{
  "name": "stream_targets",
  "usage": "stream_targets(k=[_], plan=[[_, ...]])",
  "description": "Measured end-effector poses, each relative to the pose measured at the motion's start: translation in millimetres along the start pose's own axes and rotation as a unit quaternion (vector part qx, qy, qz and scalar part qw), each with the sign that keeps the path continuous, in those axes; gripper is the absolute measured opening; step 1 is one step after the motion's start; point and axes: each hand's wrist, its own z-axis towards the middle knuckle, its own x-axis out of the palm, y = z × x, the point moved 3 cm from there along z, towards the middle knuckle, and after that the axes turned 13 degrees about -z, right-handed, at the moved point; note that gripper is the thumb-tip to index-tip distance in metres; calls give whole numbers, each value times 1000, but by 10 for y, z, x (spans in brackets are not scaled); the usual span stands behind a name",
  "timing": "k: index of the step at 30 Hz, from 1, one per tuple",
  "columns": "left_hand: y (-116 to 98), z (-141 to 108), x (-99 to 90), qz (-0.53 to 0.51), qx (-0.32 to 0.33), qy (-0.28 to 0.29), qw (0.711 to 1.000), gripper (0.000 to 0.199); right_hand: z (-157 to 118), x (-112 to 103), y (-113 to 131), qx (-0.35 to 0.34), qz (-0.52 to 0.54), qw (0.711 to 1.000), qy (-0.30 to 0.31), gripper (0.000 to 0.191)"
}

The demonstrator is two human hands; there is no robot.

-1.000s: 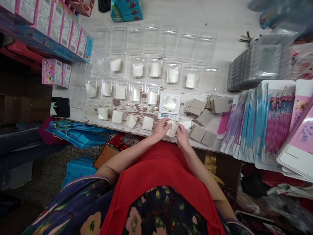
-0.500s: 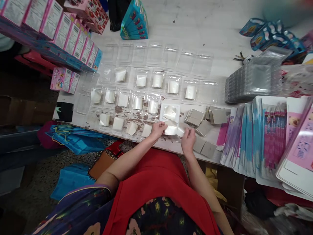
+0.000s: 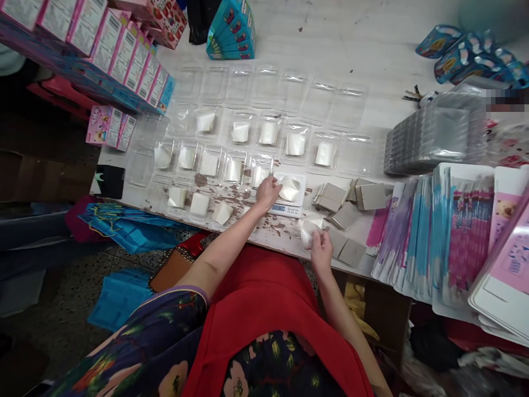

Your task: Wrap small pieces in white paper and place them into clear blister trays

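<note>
My left hand point(image 3: 268, 194) is at the left side of a small white digital scale point(image 3: 296, 210), fingers bent together at the edge of a white folded packet point(image 3: 289, 190) lying on it. Near the table's front edge, my right hand point(image 3: 321, 248) pinches a translucent plastic bag point(image 3: 308, 234). White material shows at the bag's far end. A row of loose white packets point(image 3: 200, 204) lies to the left, one partly hidden by my left forearm. Behind them, clear plastic trays point(image 3: 235, 170) hold similar packets.
Grey square cards point(image 3: 330, 197) lie right of the scale. Farther right stand stacked clear trays point(image 3: 425, 138) and upright rows of printed cards point(image 3: 438, 231). Pink boxes point(image 3: 119, 55) line the back left, near a teal fan-shaped pack point(image 3: 233, 33). Bare clear trays point(image 3: 293, 91) fill the back row.
My left hand has let go of the front packet and moved up to the scale. My right hand has drawn the bag slightly down, and the scale's display is now uncovered.
</note>
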Motion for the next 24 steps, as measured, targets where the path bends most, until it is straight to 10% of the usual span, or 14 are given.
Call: stream_targets(k=[8, 15, 19, 24], plan=[[303, -636, -333, -21, 30, 32, 999, 20, -59, 37, -107, 4, -19, 998, 54, 38], [538, -1291, 168, -193, -84, 248, 946, 36, -219, 252, 48, -61, -62, 987, 135, 33], [608, -1372, 331, -205, -93, 235, 946, 20, -273, 353, 13, -29, 8, 986, 162, 33], [362, -1003, 102, -71, 37, 220, 972, 23, -179, 290, -142, 41, 70, 992, 95, 38]])
